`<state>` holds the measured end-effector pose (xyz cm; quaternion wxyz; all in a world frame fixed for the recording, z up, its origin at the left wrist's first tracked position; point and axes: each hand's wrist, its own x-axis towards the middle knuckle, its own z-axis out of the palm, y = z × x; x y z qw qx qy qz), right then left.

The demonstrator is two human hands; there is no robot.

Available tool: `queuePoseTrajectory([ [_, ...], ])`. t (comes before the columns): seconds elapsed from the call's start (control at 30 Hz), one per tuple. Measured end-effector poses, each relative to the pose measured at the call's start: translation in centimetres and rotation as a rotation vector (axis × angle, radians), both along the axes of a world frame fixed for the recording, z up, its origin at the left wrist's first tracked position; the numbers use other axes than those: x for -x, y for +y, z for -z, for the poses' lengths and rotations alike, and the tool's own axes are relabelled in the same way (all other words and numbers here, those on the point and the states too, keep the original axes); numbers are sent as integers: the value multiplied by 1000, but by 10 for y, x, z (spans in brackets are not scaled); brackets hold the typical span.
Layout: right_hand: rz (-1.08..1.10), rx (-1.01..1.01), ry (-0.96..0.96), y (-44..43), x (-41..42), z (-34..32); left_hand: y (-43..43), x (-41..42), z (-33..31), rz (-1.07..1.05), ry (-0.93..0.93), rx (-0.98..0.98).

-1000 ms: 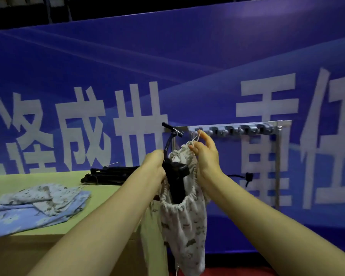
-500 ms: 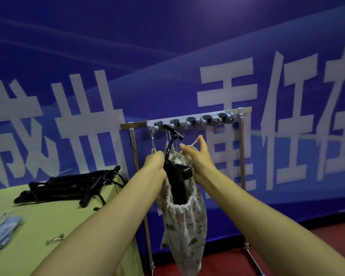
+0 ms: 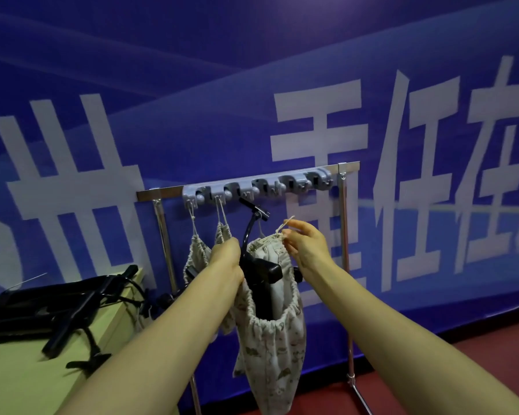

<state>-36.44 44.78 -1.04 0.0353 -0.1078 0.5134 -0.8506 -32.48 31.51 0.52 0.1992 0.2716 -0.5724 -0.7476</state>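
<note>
Two bare forearms reach in from 7 and 5 o'clock and meet just below the middle of the view. The left hand (image 3: 226, 259) has its back to the camera, and its fingers curl round the left edge of a cloth bag (image 3: 271, 348) at its mouth. Whether they also hold what is inside cannot be told. The right hand (image 3: 307, 250), at 3 o'clock from the left one, pinches the bag's cord (image 3: 283, 226) between thumb and forefinger, with the other fingers loosely bent beneath. The bag is pale with a small print. It hangs between the two hands with its gathered mouth open and its long body drooping toward 6 o'clock. A black hanger (image 3: 262, 272) stands in the bag, its thick body filling the mouth and its thin neck rising toward 12 o'clock.

At 8 o'clock lies a green table (image 3: 21, 387) with a pile of black hangers (image 3: 39, 307) on it, near its far edge.

Behind the hands stands a metal rack (image 3: 343, 235), and a grey hook strip (image 3: 256, 187) is fixed along its top rail. The hanger's top reaches up just under this strip. At 11 o'clock from the left hand, two more bags (image 3: 197, 256) hang side by side from the strip by their cords. The nearer one (image 3: 222, 233) is partly hidden by the left hand.

Farther back, a blue banner (image 3: 252, 85) with large white characters fills the background. A red floor (image 3: 492, 351) shows at 4 o'clock.
</note>
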Motion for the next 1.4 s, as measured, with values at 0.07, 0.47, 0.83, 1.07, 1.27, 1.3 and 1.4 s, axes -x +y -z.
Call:
queuePoseTrajectory([
  [0.07,-3,28,-11,1,9,0,2,9,2,-4,2,-6],
  [0.47,-129,17,-87,0,42,-2,-3,41,5,-41,10,-1],
  [0.83,77,-208,37,-9,65,11,-5,45,9,-31,9,-13],
  [1.07,47,-7,-45,-3,75,-4,-12,58,20,-16,-2,-44],
  [1.27,14,-54,-109,-16,83,-22,-3,71,21,2,19,-71],
  [1.3,1,-147,-77,-18,87,-25,-3,76,22,1,23,-76],
  [1.4,-44,-345,-18,-22,97,-32,-2,85,25,-17,8,-48],
])
